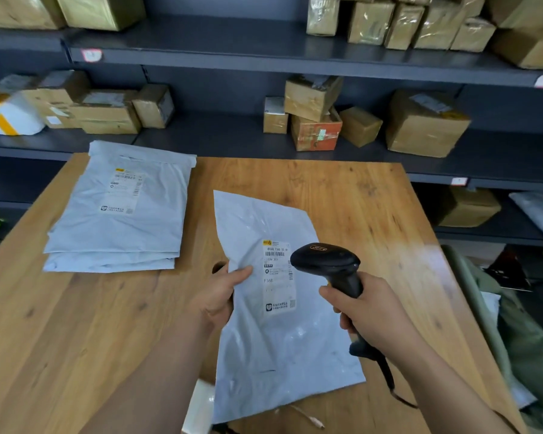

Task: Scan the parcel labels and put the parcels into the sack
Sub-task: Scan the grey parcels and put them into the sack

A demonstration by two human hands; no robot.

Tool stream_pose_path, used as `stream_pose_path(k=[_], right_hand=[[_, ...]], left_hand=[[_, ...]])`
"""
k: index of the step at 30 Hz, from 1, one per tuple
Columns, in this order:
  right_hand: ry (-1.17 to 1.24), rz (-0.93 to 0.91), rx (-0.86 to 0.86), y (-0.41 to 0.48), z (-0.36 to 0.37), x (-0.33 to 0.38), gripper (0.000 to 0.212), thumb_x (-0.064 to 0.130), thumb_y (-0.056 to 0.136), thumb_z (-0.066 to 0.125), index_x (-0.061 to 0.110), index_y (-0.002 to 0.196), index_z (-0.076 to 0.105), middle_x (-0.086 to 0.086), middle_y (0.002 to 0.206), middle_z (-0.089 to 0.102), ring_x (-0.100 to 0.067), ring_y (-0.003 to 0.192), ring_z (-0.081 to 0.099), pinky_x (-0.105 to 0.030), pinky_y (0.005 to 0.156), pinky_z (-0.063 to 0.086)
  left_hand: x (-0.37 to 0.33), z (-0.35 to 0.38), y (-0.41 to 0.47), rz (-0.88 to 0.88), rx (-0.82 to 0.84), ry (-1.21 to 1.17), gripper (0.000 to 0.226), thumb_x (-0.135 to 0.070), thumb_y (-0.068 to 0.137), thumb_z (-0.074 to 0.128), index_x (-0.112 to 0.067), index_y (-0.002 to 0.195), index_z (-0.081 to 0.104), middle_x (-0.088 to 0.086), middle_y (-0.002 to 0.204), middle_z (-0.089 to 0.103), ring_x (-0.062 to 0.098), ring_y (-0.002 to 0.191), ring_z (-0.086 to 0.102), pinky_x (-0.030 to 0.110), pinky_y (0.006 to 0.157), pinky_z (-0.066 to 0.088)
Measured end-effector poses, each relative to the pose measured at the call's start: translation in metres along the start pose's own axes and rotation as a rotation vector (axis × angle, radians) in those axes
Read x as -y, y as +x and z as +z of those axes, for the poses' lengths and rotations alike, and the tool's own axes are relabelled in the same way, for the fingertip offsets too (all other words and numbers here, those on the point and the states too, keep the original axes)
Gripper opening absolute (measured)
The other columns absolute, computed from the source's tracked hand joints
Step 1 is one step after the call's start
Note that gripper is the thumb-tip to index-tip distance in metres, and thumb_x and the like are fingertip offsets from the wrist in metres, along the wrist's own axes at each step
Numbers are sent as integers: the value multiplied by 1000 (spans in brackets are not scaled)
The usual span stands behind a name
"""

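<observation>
The left hand (220,296) pinches the left edge of a grey plastic mailer parcel (282,346), with the thumb lying flat on top and the fingers curled underneath. The parcel lies slanted at the middle of the wooden table (76,324), its near end reaching the table's near edge. Its white shipping label (278,277) faces up, just right of the thumb.

The right hand (370,311) is wrapped tightly round the handle of a black barcode scanner (329,261). The scanner's head hangs over the label's right edge, and its cable (389,380) trails back over the parcel's right corner.

A stack of grey mailers (119,211) sits at the far left of the table, well apart from the held parcel, with bare wood between them and to the right. An olive-green sack (527,349) stands open just beside the table's right edge. Dark shelves (232,54) holding cardboard boxes (420,123) run behind the table's far edge.
</observation>
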State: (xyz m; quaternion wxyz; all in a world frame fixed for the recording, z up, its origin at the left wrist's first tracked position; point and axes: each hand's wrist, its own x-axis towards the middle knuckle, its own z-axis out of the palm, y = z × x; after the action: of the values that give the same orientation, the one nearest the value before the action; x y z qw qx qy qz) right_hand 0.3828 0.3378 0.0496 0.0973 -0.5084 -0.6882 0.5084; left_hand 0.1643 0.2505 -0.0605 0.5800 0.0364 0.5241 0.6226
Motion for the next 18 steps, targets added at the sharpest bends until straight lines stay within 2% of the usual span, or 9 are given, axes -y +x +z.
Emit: stream_pose_path(k=[4, 6, 11, 15, 18], right_hand=[[-13, -24, -7, -15, -2, 0, 27, 30, 85, 68, 8, 75, 58, -4, 49, 58, -9, 39, 49, -28, 51, 44], [-21, -24, -13, -21, -4, 0, 27, 31, 85, 68, 9, 75, 57, -4, 50, 58, -10, 40, 50, -31, 53, 45], [-20, -29, -31, -34, -8, 1, 28, 32, 85, 68, 8, 74, 57, -5, 50, 58, -15, 43, 48, -32, 49, 43], [-29, -43, -37, -40, -9, 1, 29, 32, 84, 68, 9, 73, 56, -4, 49, 58, -15, 42, 47, -33, 51, 44], [-22, -45, -43, -43, -10, 1, 29, 32, 84, 68, 8, 74, 56, -5, 49, 57, -16, 44, 47, -34, 51, 43]], left_hand=[[1, 1, -9, 34, 27, -35, 60, -16, 75, 67, -1, 132, 54, 23, 129, 59, 39, 119, 56, 53, 106, 40], [2, 1, -12, 60, 56, -46, 60, -17, 75, 67, -2, 132, 54, 22, 130, 58, 37, 120, 56, 51, 107, 39], [3, 4, -23, 73, 94, -86, 59, -16, 75, 67, -3, 131, 56, 19, 126, 62, 33, 109, 62, 45, 100, 48], [2, 6, -28, 74, 114, -107, 54, -10, 79, 69, -3, 131, 56, 17, 120, 65, 29, 100, 68, 39, 86, 56], [1, 8, -32, 53, 143, -129, 52, -7, 78, 68, -1, 128, 57, 19, 117, 67, 31, 98, 69, 41, 82, 58]])
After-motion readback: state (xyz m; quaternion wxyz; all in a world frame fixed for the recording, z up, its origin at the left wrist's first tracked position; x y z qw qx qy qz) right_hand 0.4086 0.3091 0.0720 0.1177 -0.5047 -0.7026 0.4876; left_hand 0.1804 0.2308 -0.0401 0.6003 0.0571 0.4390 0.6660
